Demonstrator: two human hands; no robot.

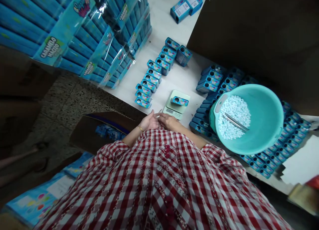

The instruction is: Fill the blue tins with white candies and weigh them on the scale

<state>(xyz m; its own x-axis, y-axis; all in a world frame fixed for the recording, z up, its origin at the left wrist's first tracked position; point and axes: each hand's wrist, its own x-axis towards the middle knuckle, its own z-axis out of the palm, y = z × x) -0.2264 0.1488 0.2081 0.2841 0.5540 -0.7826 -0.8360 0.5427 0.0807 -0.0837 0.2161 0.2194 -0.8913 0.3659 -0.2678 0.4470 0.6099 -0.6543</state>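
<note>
My left hand [149, 121] is at the table's front edge, close to my body, palm turned up, with a thin gold bracelet at the wrist. My right hand [171, 122] meets it, its fingers laid across the left fingers. No object shows in either hand, though the overlap hides some fingertips. Just beyond them a pale green kitchen scale [171, 111] carries one small blue candy box [180, 101], standing with a round dark hole in its top. Left of the scale stand several similar blue boxes [147, 85] in a slanting line.
A turquoise basin [265, 118] of pale blue candies [234, 112] rests on rows of blue boxes at right, with metal tongs [235, 122] inside. Wrapped display packs [82, 37] are stacked at left. A brown cardboard box [84, 132] sits below the table edge.
</note>
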